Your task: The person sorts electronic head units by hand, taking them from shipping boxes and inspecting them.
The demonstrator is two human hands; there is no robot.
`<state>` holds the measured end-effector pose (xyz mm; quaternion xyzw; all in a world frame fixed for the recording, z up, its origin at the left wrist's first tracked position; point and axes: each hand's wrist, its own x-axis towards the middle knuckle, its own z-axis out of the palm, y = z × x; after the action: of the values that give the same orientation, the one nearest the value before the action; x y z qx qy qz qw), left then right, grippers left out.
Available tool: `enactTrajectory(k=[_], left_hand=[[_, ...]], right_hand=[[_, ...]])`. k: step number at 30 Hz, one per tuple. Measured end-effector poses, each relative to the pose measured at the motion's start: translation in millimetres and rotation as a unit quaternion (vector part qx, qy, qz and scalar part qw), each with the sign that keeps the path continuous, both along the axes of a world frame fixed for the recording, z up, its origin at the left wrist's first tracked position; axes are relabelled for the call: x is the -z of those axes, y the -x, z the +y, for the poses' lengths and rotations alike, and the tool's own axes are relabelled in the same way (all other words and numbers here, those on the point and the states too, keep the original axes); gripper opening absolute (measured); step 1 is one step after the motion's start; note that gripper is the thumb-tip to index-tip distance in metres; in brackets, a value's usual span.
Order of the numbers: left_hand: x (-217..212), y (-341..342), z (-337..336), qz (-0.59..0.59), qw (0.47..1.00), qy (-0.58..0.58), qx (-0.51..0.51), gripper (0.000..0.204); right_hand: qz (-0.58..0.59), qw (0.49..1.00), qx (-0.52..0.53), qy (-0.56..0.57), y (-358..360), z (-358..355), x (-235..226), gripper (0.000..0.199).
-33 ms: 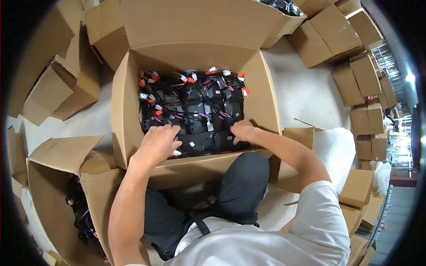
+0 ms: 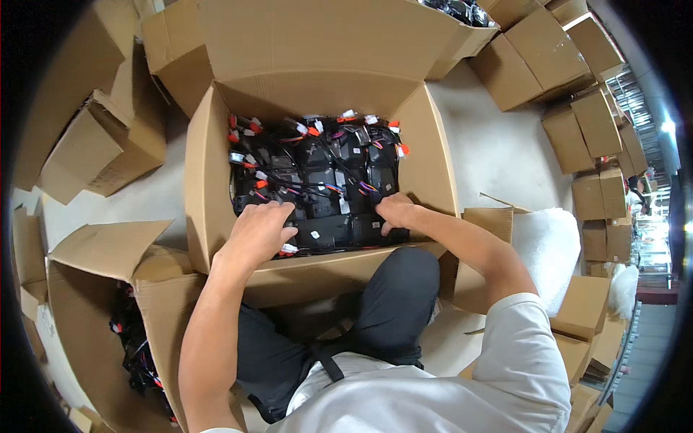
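A large open cardboard box (image 2: pixel 201 180) stands in front of me, holding several black plastic units (image 2: pixel 328 229) packed close in rows. Their wires end in white, red and orange plugs (image 2: pixel 315 130). My left hand (image 2: pixel 258 229) is bent over the left end of the nearest row, thumb and fingers closed against a black unit. At that row's right end, my right hand (image 2: pixel 395 212) grips the edge of another unit with its fingers curled. The undersides of both hands and their fingertips are partly hidden among the units.
At lower left, another open box (image 2: pixel 94 249) contains black wired parts (image 2: pixel 137 353). Rolled clear wrap (image 2: pixel 548 252) stands to the right near a smaller box (image 2: pixel 485 249). Stacked cartons (image 2: pixel 541 54) line the right side, and more boxes (image 2: pixel 86 148) stand at far left.
The whole view has shifted very slightly to the right. Both hands keep their places on the black units.
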<state>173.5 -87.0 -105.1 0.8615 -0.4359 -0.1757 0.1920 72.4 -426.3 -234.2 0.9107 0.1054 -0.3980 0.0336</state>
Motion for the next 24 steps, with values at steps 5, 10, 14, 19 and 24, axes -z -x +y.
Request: enactTrajectory(k=[5, 10, 14, 19, 24], left_hand=[[-3, 3, 18, -0.042, 0.998, 0.017, -0.031, 0.032], [-11, 30, 41, -0.086, 0.996, 0.017, -0.027, 0.037], [-74, 81, 84, -0.084, 0.979, 0.183, -0.009, 0.038], [-111, 62, 259, -0.096, 0.913, 0.155, -0.364, 0.026], [-9, 48, 481, -0.127, 0.84, -0.05, -0.526, 0.03]], right_hand=[[-0.064, 0.995, -0.052, -0.055, 2, 23, 24, 0.037], [-0.039, 0.995, -0.081, -0.037, -7, 17, 33, 0.047], [-0.114, 0.981, -0.031, -0.155, 24, -27, 19, 0.053], [-0.114, 0.96, 0.196, -0.164, 20, -5, -25, 0.054], [-0.144, 0.867, 0.338, -0.337, 45, 20, -55, 0.042]])
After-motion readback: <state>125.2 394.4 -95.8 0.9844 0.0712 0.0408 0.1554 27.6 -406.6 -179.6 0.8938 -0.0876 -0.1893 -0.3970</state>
